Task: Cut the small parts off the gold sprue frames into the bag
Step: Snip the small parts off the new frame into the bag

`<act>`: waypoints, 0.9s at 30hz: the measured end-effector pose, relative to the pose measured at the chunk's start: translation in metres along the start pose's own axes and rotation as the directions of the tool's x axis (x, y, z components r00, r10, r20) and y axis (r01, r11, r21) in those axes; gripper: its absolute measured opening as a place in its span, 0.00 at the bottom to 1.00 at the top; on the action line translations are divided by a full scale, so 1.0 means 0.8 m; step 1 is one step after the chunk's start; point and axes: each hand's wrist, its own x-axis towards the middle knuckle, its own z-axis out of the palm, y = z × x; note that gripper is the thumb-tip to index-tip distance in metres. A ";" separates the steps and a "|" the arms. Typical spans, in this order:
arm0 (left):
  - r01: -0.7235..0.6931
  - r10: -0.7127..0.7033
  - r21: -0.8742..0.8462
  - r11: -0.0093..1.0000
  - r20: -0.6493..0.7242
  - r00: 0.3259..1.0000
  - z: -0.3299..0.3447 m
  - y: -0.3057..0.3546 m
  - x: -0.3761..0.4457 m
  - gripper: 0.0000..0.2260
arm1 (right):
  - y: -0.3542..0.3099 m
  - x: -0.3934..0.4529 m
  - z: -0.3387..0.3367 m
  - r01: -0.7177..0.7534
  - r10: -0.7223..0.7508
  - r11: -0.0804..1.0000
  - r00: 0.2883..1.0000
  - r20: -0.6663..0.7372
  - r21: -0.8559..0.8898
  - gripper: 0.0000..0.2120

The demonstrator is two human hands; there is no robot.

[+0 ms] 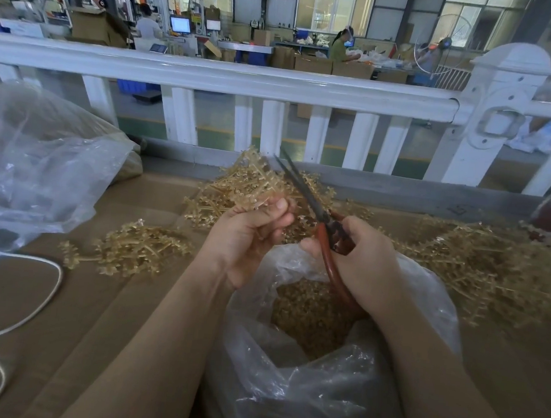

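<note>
Landmark: open clear bag (336, 374) at bottom centre, on the cardboard-covered worktop (99, 300).

White railing (219, 77) runs across the far edge of the worktop, well beyond the bag; factory floor with boxes and seated workers behind it, blurred. Second, larger clear plastic bag (34, 167) crumpled well left of the landmark bag. One white cord (43, 302) loops left of the bag, near the worktop's front.

Gold sprue frames in four lots, single frames too tangled to count: big loose heap (482, 267) right of the bag, touching its rim; pile (222, 197) just beyond the bag, partly hidden by the hands; small cluster (137, 250) left of the bag, apart from it; one bunch (256, 180) held up above the bag's far rim. Cut small parts (308, 315) fill the bag's inside, gold, too small to count.

Two hands, both over the bag mouth. Left hand (248, 236): grip clenched round the stems of the held bunch, thumb pressed on top, fingers curled under. Right hand (363, 260): grip grasping one pair of scissors (310, 208), fingers through the red loop handles, which curve down into the bag mouth. Blades dark, slightly parted, tips pointing up-left and crossing in front of the held bunch; contact with a stem cannot be told.
</note>
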 end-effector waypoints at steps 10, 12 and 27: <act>-0.003 -0.024 0.255 0.967 0.101 0.995 0.011 -0.017 -0.002 0.07 | -0.009 0.007 -0.004 -0.160 0.134 0.902 0.987 0.093 0.402 0.06; 0.002 -0.030 0.248 0.969 0.110 0.993 0.010 -0.019 -0.002 0.11 | -0.010 0.007 -0.004 -0.161 0.127 0.907 0.986 0.110 0.390 0.09; -0.096 0.004 0.436 0.895 0.209 0.978 -0.012 0.015 -0.004 0.19 | -0.006 0.010 -0.006 -0.214 0.200 0.879 0.977 0.078 0.426 0.08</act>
